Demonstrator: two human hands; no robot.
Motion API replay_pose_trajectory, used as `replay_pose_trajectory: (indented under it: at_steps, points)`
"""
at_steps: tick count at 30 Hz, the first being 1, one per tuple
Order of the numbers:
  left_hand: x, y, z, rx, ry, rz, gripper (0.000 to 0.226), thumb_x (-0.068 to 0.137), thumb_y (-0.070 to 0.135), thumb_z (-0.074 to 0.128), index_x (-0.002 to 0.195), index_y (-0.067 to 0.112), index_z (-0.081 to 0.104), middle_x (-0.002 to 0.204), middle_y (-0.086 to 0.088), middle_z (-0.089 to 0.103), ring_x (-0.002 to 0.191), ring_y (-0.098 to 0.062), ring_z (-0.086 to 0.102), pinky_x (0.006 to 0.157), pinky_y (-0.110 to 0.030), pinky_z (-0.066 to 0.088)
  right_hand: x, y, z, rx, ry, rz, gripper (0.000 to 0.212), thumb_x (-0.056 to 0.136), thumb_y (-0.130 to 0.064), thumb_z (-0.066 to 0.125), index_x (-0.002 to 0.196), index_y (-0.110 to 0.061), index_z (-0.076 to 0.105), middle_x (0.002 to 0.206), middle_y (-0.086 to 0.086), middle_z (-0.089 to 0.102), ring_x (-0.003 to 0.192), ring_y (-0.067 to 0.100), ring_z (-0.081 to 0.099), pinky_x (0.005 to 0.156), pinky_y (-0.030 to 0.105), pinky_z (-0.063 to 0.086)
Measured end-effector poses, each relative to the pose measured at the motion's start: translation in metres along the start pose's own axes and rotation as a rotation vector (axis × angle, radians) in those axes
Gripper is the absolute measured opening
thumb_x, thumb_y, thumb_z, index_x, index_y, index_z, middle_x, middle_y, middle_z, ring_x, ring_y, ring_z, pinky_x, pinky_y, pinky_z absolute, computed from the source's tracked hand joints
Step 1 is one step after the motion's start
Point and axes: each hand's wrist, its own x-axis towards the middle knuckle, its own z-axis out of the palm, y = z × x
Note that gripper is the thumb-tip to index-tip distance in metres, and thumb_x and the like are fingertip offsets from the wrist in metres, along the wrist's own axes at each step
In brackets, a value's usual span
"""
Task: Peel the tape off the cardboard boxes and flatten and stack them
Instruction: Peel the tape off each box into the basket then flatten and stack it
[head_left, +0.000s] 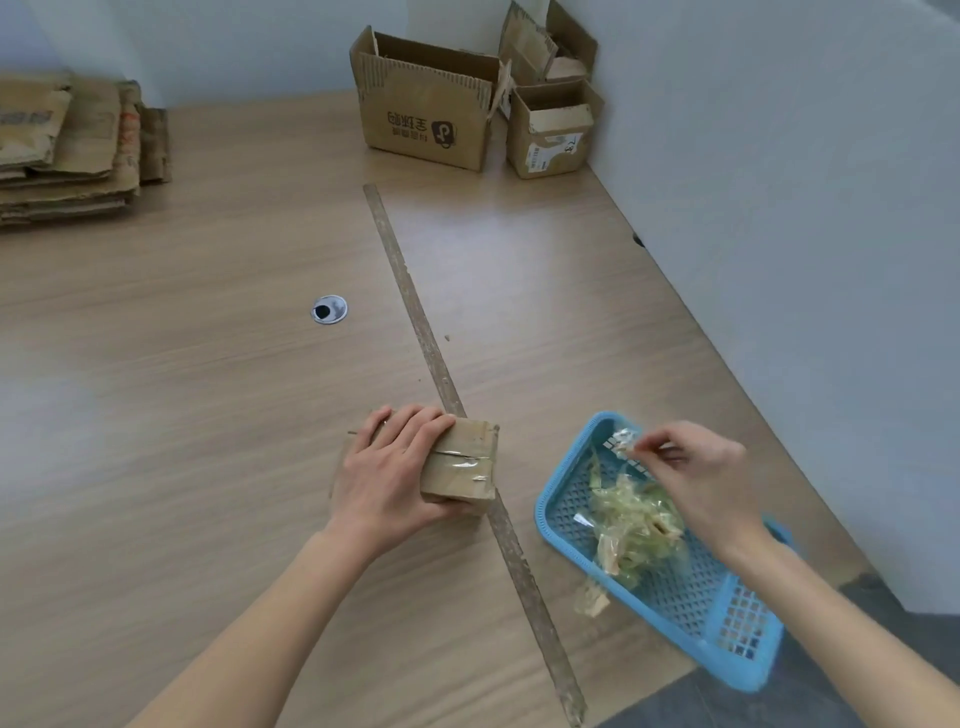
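A small taped cardboard box rests on the wooden table near its front middle. My left hand grips the box from its left side, fingers over the top. Clear tape still runs across the box's face. My right hand hovers over a blue plastic basket, pinching a crumpled scrap of tape between thumb and fingers. Peeled tape strips lie piled inside the basket. A stack of flattened boxes sits at the far left.
A large open box and smaller open boxes stand at the back against the wall. A seam strip runs across the table, with a cable grommet to its left. The wall borders the right side.
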Motion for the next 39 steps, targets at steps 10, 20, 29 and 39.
replay_pose_trajectory:
  at_steps: [10, 20, 29, 39]
  points:
    - [-0.002, 0.003, 0.0, 0.006, -0.013, -0.009, 0.096, 0.067, 0.084, 0.056, 0.14, 0.023, 0.052, 0.147, 0.009, 0.053, 0.141, -0.018, 0.045, 0.122, -0.044, 0.023, -0.055, 0.033, 0.045, -0.263, -0.218, -0.027, 0.03, 0.097, -0.039, 0.062, 0.116, -0.021, 0.076, 0.105, -0.012, 0.069, 0.11, 0.011, 0.054, 0.098, 0.033, 0.048]
    - [-0.001, 0.004, -0.002, 0.02, -0.037, -0.014, 0.095, 0.066, 0.081, 0.061, 0.141, 0.023, 0.052, 0.149, 0.009, 0.051, 0.142, -0.016, 0.042, 0.123, -0.043, 0.022, -0.047, 0.04, 0.026, -0.36, -0.819, 0.136, 0.095, 0.083, -0.086, 0.021, 0.16, -0.032, 0.026, 0.163, -0.014, 0.015, 0.149, 0.006, 0.007, 0.122, 0.04, 0.006]
    - [-0.003, 0.0, 0.001, 0.031, -0.036, -0.011, 0.096, 0.067, 0.082, 0.062, 0.143, 0.024, 0.05, 0.149, 0.009, 0.05, 0.143, -0.015, 0.041, 0.123, -0.042, 0.02, -0.027, -0.008, 0.031, -0.208, -0.287, -0.032, 0.063, 0.091, -0.076, 0.04, 0.134, -0.035, 0.06, 0.125, -0.022, 0.058, 0.116, 0.0, 0.055, 0.095, 0.029, 0.05]
    - [-0.002, 0.001, 0.001, -0.011, -0.026, -0.046, 0.096, 0.064, 0.08, 0.062, 0.142, 0.027, 0.049, 0.148, 0.012, 0.05, 0.141, -0.015, 0.043, 0.123, -0.044, 0.023, -0.004, -0.064, 0.107, 0.496, -0.324, -0.026, 0.051, 0.089, -0.021, 0.078, 0.137, -0.029, 0.061, 0.134, -0.02, 0.06, 0.126, 0.002, 0.056, 0.104, 0.023, 0.049]
